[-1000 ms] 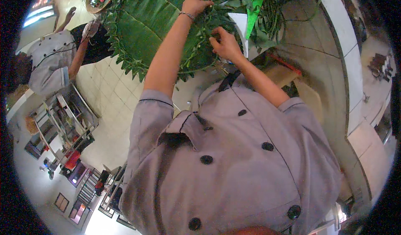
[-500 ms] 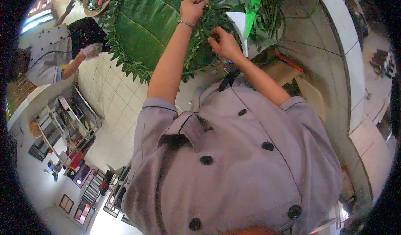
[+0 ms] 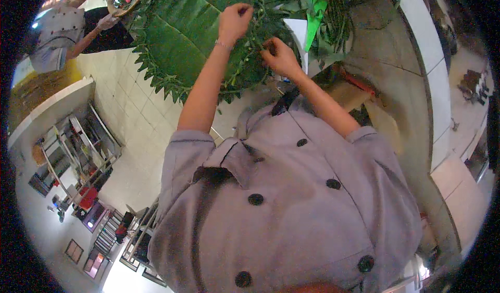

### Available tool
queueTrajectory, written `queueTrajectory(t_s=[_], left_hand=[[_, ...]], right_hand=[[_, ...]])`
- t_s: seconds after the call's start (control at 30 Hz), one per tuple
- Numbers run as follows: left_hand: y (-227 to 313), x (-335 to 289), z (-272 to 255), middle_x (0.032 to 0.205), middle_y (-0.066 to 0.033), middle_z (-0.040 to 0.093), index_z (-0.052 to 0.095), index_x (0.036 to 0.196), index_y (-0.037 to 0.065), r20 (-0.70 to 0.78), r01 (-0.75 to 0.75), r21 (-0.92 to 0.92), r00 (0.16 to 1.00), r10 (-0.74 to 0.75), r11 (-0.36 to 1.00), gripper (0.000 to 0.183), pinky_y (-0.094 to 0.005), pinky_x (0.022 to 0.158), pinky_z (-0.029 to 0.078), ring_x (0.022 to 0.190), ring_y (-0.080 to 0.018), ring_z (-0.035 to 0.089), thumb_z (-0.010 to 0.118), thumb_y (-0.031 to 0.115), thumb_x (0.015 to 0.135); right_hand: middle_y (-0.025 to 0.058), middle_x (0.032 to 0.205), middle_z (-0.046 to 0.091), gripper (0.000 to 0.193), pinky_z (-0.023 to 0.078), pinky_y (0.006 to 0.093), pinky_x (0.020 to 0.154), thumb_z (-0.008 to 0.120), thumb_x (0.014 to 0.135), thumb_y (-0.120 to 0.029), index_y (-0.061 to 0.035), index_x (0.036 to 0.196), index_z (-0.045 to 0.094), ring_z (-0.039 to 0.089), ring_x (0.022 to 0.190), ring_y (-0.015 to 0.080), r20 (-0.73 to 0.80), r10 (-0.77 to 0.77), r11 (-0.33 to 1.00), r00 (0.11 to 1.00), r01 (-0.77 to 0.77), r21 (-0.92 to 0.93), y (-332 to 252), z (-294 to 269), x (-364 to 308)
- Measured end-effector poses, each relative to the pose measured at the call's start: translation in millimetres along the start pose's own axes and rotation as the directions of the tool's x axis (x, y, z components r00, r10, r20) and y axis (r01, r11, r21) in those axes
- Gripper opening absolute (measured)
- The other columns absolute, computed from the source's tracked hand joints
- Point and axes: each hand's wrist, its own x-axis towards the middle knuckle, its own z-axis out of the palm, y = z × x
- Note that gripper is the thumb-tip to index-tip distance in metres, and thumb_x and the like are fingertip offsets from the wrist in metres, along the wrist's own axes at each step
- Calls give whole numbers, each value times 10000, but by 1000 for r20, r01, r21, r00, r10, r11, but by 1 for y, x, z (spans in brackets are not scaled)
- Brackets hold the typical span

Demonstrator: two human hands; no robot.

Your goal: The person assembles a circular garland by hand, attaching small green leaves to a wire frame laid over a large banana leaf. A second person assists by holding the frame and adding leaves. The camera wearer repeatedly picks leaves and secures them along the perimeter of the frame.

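Beyond the grey cloth shirt [image 3: 297, 188], the right hand [image 3: 281, 58] bends at the outer side of a round leaf mat [image 3: 177, 35]; its knotted, spiky rim [image 3: 255, 35] runs away from the body between this hand and the left hand [image 3: 234, 22], curled over smooth, ribbed leaf. Whether either pinches anything, I cannot tell. Limp stems [image 3: 337, 24] lie farther right.

A: Place type?
B: Indoor shared workroom. Kitchen or craft room, can't tell which.
A: Evidence?
B: 2 people, uniform-style dress. Gray double-breasted jacket [image 3: 307, 160] nearest camera, similar cut on a co-worker [image 3: 57, 29], who looks to wear a pale glove [image 3: 108, 21]. Reads catering.
A: Fit-out?
B: Pale tiled floor [image 3: 133, 155], white-tiled ledge [image 3: 424, 43], metal-framed rack [image 3: 78, 155] at picture left.
A: Craft side?
B: Leaf-covered round piece [image 3: 182, 29], bundle of green stems [image 3: 338, 27] near it.
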Motion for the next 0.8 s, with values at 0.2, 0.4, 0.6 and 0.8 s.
queueTrajectory(t_s=[0.2, 0.4, 0.6, 0.8], left_hand=[[33, -103, -34, 934, -168, 722, 723, 1037, 36, 139, 138, -53, 982, -130, 989, 297, -365, 771, 545, 850, -285, 706, 685, 275, 865], [11, -126, -14, 1010, -152, 690, 711, 1061, 55, 63, 8, 27, 998, -10, 1000, 302, -398, 765, 541, 839, -323, 675, 683, 264, 847], [14, -117, -11, 960, -137, 679, 720, 987, 79, 74, -112, 183, 992, 100, 977, 257, -429, 778, 544, 866, -348, 663, 671, 282, 837], [3, -105, -17, 1040, -146, 677, 709, 1034, 83, 98, -57, 16, 994, 56, 998, 310, -427, 836, 542, 948, -344, 663, 678, 294, 808]], right_hand=[[130, 885, 682, 328, 525, 352, 719, 680, 877, -212, -13, 1126, 602, 674, 783, 227, -14, -13, 999, 1000, 12, -46, 2, 6, -4], [197, 990, 671, 297, 522, 442, 802, 662, 855, -167, -40, 1120, 629, 657, 909, 367, -71, -126, 976, 989, 111, -190, -21, 6, -18], [210, 935, 635, 266, 496, 462, 769, 638, 844, -91, -29, 1102, 630, 617, 865, 403, -78, -409, 825, 909, 332, -457, -12, 9, -22], [207, 951, 644, 348, 500, 436, 774, 663, 860, -157, -49, 1190, 632, 629, 870, 380, -16, -287, 853, 958, 248, -460, -27, 4, -35]])
